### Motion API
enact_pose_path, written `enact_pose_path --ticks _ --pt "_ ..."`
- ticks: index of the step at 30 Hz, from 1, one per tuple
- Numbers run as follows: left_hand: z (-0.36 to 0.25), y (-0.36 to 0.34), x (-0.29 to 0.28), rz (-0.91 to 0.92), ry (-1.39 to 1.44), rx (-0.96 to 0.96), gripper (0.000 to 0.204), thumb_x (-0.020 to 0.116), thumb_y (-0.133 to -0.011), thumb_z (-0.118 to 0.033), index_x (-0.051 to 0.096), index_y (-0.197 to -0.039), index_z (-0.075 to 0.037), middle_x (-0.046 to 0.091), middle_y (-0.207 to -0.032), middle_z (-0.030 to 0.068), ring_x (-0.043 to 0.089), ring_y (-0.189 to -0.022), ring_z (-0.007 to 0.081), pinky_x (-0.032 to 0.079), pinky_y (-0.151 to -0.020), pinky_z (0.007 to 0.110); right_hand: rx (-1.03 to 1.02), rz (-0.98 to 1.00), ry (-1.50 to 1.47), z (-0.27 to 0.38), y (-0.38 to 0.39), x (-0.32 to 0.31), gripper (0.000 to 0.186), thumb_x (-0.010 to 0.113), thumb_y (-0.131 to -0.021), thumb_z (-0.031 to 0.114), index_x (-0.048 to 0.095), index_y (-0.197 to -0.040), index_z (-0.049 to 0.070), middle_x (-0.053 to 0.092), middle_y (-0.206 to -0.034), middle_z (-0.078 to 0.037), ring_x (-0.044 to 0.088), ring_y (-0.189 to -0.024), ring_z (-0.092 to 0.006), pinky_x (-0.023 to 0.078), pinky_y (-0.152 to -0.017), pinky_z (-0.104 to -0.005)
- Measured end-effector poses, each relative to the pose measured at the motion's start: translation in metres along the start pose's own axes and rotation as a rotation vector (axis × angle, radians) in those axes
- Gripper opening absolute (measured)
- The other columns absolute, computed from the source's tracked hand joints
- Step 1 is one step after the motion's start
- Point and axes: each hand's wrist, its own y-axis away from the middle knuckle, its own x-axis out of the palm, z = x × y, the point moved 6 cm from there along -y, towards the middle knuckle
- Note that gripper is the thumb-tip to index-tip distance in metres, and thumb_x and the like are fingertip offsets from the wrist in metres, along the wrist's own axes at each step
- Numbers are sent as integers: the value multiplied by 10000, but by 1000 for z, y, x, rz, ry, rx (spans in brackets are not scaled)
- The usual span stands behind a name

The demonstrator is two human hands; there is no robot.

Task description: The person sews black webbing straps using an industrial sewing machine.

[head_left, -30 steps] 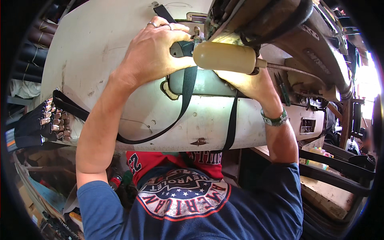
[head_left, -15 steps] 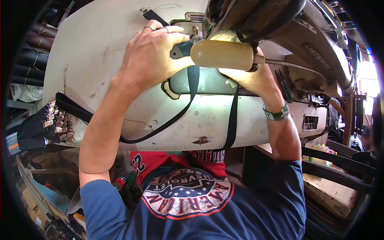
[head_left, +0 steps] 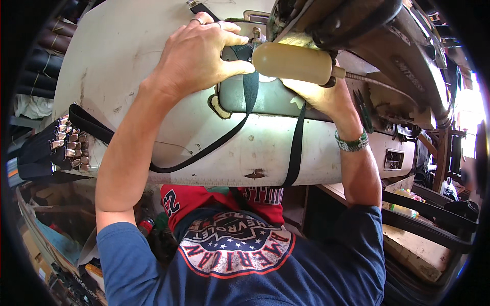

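Note:
My left hand (head_left: 191,61) is closed on a black strap (head_left: 248,94) at the metal needle area (head_left: 256,34) of a dark industrial sewing machine (head_left: 388,51); thumb and index finger press beside it. A cream cylindrical lamp (head_left: 286,61) glows just right of that spot. My right hand (head_left: 321,94) is curled under the lamp at the grey machine bed (head_left: 232,102), its fingertips mostly hidden, so what it holds is unclear. Strap lengths drape over the front edge of the white worktable (head_left: 112,61) and loop off to the left.
A bundle of black straps with metal clips (head_left: 61,145) lies at the table's left end. Scissors (head_left: 363,109) rest right of the machine bed. Rolls of material (head_left: 56,41) line the left. Dark straps (head_left: 429,214) hang at the lower right over a wooden board (head_left: 418,250).
Both hands keep nearly the same grip and place at the machine, with only slight shifts of the fingers and of the whole view.

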Motion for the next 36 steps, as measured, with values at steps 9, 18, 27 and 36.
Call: enact_pose_path --ticks 9,18,27,36 --pt "3 1 1 -17 -53 13 496 817 -789 -436 784 -1178 -129 733 -1250 42 633 -1143 284 503 -1018 422 25 -37 -311 25 -11 -6 396 890 -732 233 675 -965 -4 683 -862 -190 637 -844 -375 521 -769 -455" --pt "-3 2 0 -51 -101 69 471 804 -802 -431 783 -1146 -109 734 -1235 45 638 -1104 276 507 -952 408 -47 -119 -160 26 -10 -10 227 809 -735 156 674 -838 6 684 -824 -167 641 -833 -374 518 -765 -451" --pt "-7 -1 -6 -14 -142 88 386 798 -769 -247 763 -1118 -87 727 -1170 34 606 -1151 247 459 -993 371 -89 -175 -90 27 -9 -20 203 753 -728 143 650 -815 -9 676 -877 -196 643 -902 -389 527 -811 -465" --pt "2 -7 3 -21 184 130 475 854 -759 -293 760 -1139 -24 704 -1097 97 603 -1117 277 479 -1023 373 -21 279 2 89 48 -106 451 781 -856 264 680 -1199 -11 705 -1181 -214 681 -1114 -367 526 -971 -420"
